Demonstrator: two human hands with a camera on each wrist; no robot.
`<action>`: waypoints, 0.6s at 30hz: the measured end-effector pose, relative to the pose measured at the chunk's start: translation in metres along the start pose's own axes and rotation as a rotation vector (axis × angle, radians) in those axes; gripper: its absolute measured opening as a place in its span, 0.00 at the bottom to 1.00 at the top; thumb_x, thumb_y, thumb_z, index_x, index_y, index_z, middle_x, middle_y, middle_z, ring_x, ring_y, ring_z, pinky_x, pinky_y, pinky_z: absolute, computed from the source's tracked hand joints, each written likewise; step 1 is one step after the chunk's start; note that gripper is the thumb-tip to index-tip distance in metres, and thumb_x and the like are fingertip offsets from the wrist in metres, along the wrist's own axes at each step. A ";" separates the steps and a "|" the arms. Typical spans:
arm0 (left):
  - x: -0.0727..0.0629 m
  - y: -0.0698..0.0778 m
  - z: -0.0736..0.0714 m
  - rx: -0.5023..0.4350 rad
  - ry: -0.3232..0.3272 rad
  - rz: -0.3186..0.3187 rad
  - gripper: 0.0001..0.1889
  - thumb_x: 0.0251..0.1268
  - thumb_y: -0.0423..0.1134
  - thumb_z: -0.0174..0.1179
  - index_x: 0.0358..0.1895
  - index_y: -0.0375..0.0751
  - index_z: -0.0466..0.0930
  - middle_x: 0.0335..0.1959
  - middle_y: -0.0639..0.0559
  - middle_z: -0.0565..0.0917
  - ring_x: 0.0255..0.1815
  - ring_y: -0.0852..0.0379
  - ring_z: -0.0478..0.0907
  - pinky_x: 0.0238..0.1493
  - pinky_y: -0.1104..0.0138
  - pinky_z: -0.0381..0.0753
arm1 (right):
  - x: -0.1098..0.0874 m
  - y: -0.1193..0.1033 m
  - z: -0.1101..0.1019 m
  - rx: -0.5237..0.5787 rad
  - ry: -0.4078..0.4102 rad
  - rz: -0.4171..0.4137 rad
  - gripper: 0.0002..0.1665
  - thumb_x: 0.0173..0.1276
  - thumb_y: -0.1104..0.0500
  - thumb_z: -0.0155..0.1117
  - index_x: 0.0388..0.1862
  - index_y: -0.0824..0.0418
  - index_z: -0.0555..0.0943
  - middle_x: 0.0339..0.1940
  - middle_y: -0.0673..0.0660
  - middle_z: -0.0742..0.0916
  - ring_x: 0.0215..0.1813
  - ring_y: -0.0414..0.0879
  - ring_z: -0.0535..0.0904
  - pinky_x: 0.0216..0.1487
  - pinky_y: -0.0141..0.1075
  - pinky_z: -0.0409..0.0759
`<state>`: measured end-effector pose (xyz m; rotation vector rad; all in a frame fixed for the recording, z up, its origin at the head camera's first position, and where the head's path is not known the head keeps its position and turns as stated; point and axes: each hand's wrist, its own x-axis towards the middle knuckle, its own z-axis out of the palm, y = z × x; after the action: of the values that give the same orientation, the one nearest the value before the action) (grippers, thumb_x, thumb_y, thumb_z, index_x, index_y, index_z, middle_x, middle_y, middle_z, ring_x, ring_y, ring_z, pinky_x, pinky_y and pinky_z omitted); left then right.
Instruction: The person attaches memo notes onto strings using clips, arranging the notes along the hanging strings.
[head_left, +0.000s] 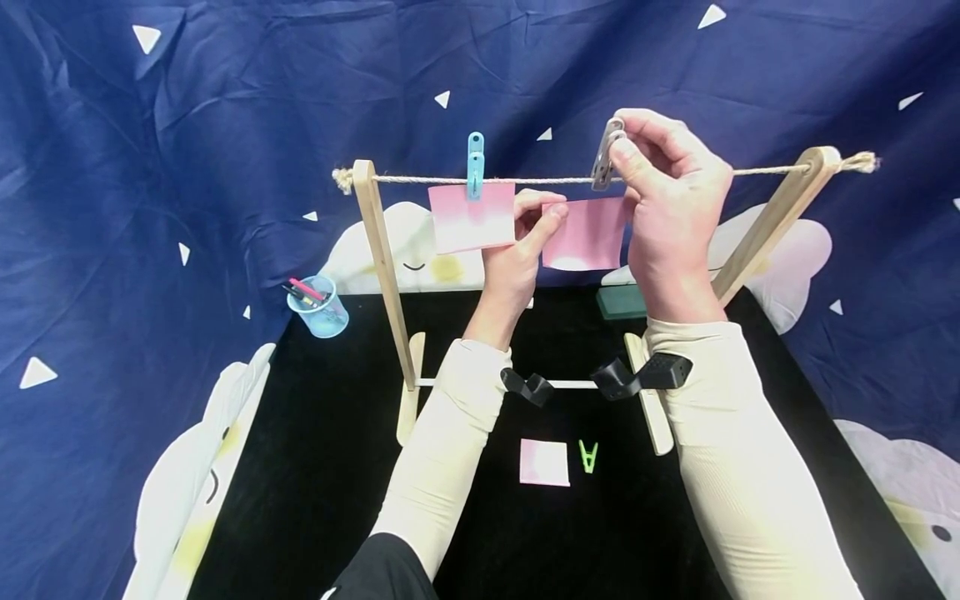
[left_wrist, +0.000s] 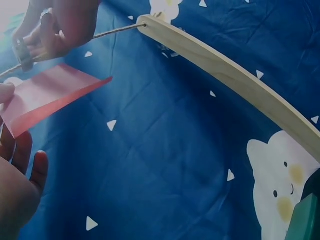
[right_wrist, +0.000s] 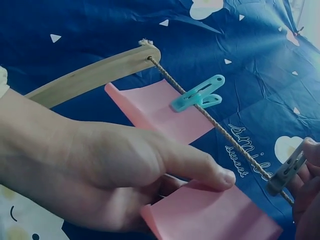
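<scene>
My left hand [head_left: 517, 250] pinches a pink sticky note [head_left: 587, 235] by its left edge, just below the rope [head_left: 540, 180]. In the right wrist view the note [right_wrist: 215, 212] lies under the left thumb. My right hand [head_left: 671, 208] pinches a grey clothespin [head_left: 606, 154] by its upper end, its lower end at the rope above the note. To the left, a blue clothespin [head_left: 476, 167] holds another pink note [head_left: 468, 225] on the rope. In the left wrist view the grey clothespin [left_wrist: 23, 54] overlaps the rope, and the held note [left_wrist: 55, 92] slants beneath it.
Two wooden posts [head_left: 384, 267] carry the rope. On the black table [head_left: 322, 467] lie a pink note pad [head_left: 544, 462] and a green clothespin [head_left: 588, 457]. A blue pen cup [head_left: 322, 312] stands at the back left, a green box [head_left: 621, 302] behind the right arm.
</scene>
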<state>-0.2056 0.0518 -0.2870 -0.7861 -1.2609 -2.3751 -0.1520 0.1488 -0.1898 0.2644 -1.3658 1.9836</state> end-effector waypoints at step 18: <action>0.002 0.007 0.003 -0.047 0.057 -0.013 0.09 0.58 0.13 0.58 0.41 0.08 0.74 0.30 0.63 0.86 0.35 0.63 0.77 0.39 0.73 0.75 | -0.006 0.003 -0.003 -0.090 -0.025 0.018 0.11 0.60 0.79 0.66 0.37 0.69 0.89 0.32 0.54 0.88 0.33 0.41 0.83 0.34 0.28 0.81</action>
<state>-0.2027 0.0503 -0.2797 -0.7206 -1.1947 -2.4275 -0.1489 0.1486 -0.1965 0.2364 -1.4732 1.9336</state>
